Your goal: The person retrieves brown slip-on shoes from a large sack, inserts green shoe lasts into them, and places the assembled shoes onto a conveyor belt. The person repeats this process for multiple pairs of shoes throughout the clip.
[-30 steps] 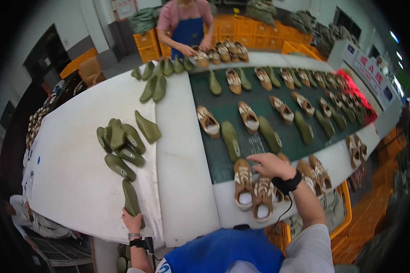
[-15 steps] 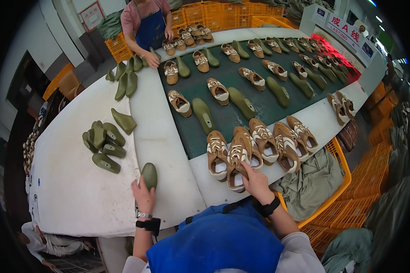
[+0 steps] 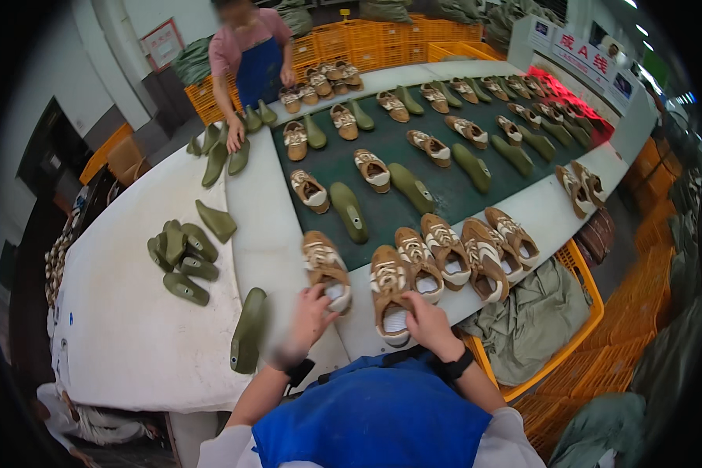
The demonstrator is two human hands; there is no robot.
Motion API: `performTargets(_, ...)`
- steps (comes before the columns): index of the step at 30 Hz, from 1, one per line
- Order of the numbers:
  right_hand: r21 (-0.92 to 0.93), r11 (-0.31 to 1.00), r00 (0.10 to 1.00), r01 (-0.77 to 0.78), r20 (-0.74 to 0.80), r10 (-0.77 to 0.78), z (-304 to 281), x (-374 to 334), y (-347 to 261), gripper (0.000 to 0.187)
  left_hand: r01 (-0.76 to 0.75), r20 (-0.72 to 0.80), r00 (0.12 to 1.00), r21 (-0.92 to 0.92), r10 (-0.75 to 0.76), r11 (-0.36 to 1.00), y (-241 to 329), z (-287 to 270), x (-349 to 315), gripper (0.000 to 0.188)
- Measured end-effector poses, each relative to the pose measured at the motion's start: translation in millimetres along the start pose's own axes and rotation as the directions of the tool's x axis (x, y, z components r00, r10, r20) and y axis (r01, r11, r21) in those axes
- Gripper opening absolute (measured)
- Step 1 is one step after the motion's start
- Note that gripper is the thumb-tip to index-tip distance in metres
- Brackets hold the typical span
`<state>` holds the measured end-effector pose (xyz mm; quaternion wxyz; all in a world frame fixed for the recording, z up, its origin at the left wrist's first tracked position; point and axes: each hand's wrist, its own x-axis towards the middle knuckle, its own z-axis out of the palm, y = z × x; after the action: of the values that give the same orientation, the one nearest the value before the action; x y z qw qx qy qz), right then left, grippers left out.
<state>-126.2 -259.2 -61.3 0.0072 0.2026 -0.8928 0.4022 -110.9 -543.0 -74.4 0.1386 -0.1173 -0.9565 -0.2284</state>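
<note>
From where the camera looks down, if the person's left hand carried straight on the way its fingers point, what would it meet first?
The left hand points up and slightly right at the tan shoe lying by the belt's edge; it seems already to touch the heel, though blur makes contact uncertain.

The left hand (image 3: 308, 321) touches a tan lace-up shoe (image 3: 325, 267); the right hand (image 3: 427, 324) grips another tan shoe (image 3: 390, 292) beside it, near the dark green belt (image 3: 382, 148).

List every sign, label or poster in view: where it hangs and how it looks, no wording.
Wall poster: far left wall beside the co-worker, white rectangle with red frame.
Hanging banner: upper right above the belt's far end, long white strip with red characters.
Small panels: beside that banner, dark blue rectangles.
</note>
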Motion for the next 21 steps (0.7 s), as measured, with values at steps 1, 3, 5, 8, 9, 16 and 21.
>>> performTargets(1,-0.008,0.997,0.997,0.080,0.001,-0.080,6.3,3.4,1.8,0.037,0.032,-0.033,0.999,0.016,-0.031,0.999,-3.3,-11.9,-4.3,0.035)
performTargets(3,-0.217,0.975,0.983,-0.053,0.162,0.090,15.9,14.0,3.2,0.032,0.017,-0.116,0.993,0.072,-0.009,0.997,-0.3,-31.9,-11.8,0.037)
performTargets(5,-0.373,0.923,0.939,-0.092,0.276,0.205,20.3,30.4,-2.0,0.029,-0.060,-0.094,0.993,0.078,0.067,0.995,12.2,-44.9,-15.6,0.039)
performTargets(8,0.044,0.984,0.984,0.173,-0.056,-0.170,16.0,47.6,-24.2,0.034,-0.162,-0.041,0.987,-0.118,0.158,0.980,41.6,-45.0,-19.6,0.040)
performTargets(9,0.150,0.956,0.968,0.251,-0.058,-0.245,14.4,53.2,-33.0,0.041,-0.204,0.042,0.977,-0.138,0.211,0.969,47.7,-43.7,-19.6,0.036)
performTargets(16,-0.027,0.939,0.935,0.343,0.101,-0.339,27.3,62.7,-74.8,0.035,-0.208,0.166,0.955,-0.222,0.247,0.953,55.0,-58.8,-24.3,0.035)
performTargets(21,0.067,0.917,0.915,0.394,0.066,-0.398,32.1,57.0,-81.0,0.030,0.131,-0.008,0.990,-0.239,-0.137,0.962,57.3,-70.3,-11.7,0.047)
